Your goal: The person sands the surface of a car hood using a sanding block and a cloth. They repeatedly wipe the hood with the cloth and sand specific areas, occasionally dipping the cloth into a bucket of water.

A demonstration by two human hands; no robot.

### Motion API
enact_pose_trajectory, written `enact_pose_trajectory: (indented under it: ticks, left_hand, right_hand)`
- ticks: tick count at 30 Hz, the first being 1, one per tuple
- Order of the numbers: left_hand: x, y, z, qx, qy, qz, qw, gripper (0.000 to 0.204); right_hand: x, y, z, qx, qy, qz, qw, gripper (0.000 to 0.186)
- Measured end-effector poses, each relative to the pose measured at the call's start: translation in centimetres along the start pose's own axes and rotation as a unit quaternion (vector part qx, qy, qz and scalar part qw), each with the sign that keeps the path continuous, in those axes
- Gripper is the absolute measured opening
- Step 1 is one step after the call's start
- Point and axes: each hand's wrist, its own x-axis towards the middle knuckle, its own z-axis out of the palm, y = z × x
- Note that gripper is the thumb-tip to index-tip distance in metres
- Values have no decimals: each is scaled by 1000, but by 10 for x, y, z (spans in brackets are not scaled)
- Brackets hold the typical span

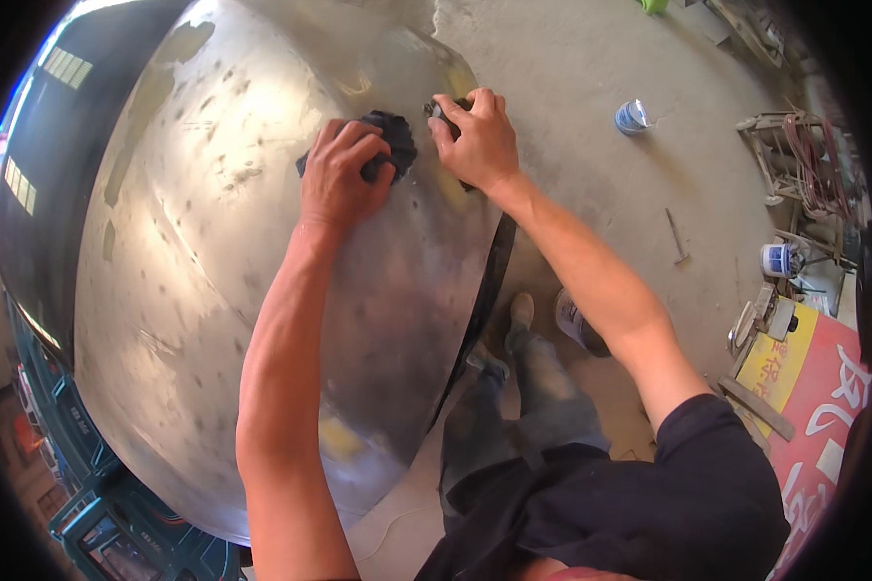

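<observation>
Left hand (347,174): grip pinching dark cloth (398,141) on curved metal panel (213,252). Right hand (484,137): grip around small dark object (443,123), near panel's edge. Advisable: light, even pressure following the curve.

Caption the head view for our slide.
Left hand gripping a crumpled black cloth, right hand holding a small dark object, over a curved, silvery metal panel.

Apparent gap right of black cloth (399,138)
</observation>
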Motion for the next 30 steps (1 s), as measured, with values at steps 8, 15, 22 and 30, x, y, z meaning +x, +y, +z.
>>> enact_pose_trajectory:
  ticks: [8,15,22,30]
  left_hand:
    - [-2,-4,4,13,18,3,1000,18]
    - [-13,-13,-1,20,14,-7,1000,18]
    - [-7,-6,6,18,22,-9,1000,19]
    - [-1,-1,6,12,25,-11,1000,19]
  right_hand:
    - [-13,-6,-12,25,-27,-24,999,39]
    - [-73,-17,-28,27,-34,-78,996,42]
    - [-28,9,-10,7,6,-30,1000,38]
    - [2,22,-8,18,-5,-21,1000,41]
